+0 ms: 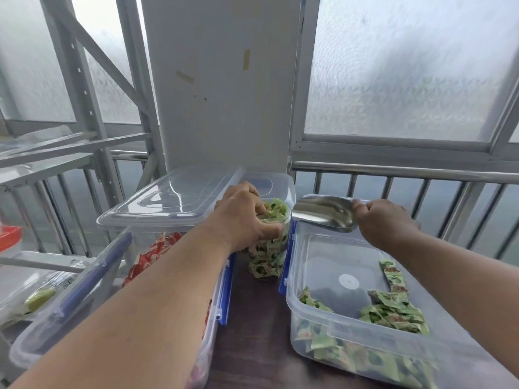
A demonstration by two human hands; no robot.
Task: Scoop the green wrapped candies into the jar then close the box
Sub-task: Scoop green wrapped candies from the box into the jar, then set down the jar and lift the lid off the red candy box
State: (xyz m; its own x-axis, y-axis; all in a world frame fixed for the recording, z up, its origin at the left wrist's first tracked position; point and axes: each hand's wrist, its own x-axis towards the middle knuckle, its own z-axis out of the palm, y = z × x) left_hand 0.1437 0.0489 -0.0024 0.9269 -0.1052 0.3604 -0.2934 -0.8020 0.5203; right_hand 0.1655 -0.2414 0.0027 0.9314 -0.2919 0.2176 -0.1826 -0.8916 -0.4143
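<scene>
jar: clear jar [271, 248] stands at the table's [252, 318] far edge, between two boxes, heaped with green candies past the rim
left hand: left hand [244, 217] wraps the jar near its top, fingers curled round it
right hand: right hand [384, 223] grips the metal scoop [325, 211], which looks empty, bowl just beside the jar mouth
box: right box [365, 318] open, some green candies [390, 313] left along its near and right sides
lid: clear lid [179, 197] lies on the left box [118, 276] of red candies
progress: scooping looks nearly done; box not yet closed
</scene>
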